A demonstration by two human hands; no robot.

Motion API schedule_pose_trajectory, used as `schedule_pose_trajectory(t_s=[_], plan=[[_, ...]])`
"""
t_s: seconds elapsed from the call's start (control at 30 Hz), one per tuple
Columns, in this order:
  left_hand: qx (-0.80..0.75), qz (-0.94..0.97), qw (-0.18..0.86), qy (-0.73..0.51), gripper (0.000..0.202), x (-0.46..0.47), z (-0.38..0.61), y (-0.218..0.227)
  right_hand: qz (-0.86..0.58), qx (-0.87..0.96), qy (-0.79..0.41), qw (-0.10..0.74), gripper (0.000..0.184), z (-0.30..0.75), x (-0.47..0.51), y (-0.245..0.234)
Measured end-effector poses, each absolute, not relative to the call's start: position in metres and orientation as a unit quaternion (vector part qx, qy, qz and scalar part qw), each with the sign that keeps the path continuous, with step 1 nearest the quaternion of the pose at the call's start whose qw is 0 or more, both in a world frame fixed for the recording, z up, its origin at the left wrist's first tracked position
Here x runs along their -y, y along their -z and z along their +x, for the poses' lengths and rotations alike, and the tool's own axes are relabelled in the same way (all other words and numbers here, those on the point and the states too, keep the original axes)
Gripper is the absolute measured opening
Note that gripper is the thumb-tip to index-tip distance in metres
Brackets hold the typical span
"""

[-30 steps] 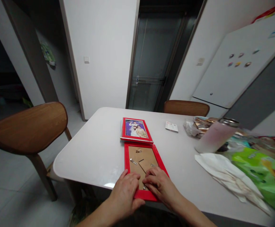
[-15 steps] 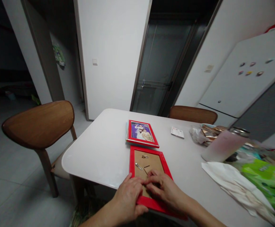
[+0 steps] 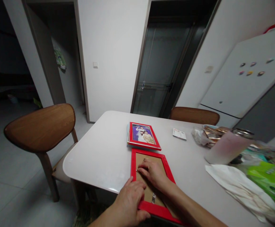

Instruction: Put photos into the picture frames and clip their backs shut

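A red picture frame (image 3: 167, 170) lies face down on the white table, its brown backing board (image 3: 140, 177) showing. My left hand (image 3: 130, 201) grips the frame's near left corner, with the thumb over the near rim and the fingers bent over the left side. My right hand (image 3: 154, 172) is closed in a pinch low over the upper left of the board. A small metal clip (image 3: 137, 170) pokes out at its fingertips, mostly hidden. Another metal hanger piece (image 3: 153, 198) rests on the near part of the board. Bits of metal (image 3: 144, 160) show just beyond my right hand.
Beyond the frame is a stack of frames (image 3: 144, 135) topped by a red one with a photo. A white card (image 3: 179, 134) lies right of it. On the right are a pink bottle (image 3: 229, 146), white cloth (image 3: 234, 186) and green packet (image 3: 267, 179). Wooden chairs (image 3: 41, 127) flank the table.
My right hand has moved up the board from its near part to the clip at the upper left, uncovering the near metal piece. My left hand stays at the frame's corner.
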State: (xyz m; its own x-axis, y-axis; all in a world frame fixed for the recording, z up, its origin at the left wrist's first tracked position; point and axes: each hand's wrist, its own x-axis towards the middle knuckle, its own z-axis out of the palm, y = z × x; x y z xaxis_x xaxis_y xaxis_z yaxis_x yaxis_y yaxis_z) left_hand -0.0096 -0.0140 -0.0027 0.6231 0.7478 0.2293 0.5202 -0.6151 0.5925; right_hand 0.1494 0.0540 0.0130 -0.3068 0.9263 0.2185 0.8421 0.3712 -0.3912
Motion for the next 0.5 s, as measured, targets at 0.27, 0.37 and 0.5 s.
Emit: schedule_pose_trajectory(t_s=[0.27, 0.37, 0.5], plan=[[-0.375, 0.86, 0.242, -0.249, 0.054, 0.016, -0.006, 0.007, -0.666, 0.708, -0.083, 0.22, 0.018, 0.172, -0.096, -0.003], [-0.386, 0.857, 0.243, -0.24, 0.06, 0.016, -0.005, 0.003, -0.699, 0.674, -0.078, 0.225, 0.015, 0.17, -0.107, -0.003], [-0.396, 0.865, 0.228, -0.207, 0.064, 0.016, 0.0, -0.001, -0.7, 0.659, -0.09, 0.26, 0.014, 0.167, -0.105, -0.01]])
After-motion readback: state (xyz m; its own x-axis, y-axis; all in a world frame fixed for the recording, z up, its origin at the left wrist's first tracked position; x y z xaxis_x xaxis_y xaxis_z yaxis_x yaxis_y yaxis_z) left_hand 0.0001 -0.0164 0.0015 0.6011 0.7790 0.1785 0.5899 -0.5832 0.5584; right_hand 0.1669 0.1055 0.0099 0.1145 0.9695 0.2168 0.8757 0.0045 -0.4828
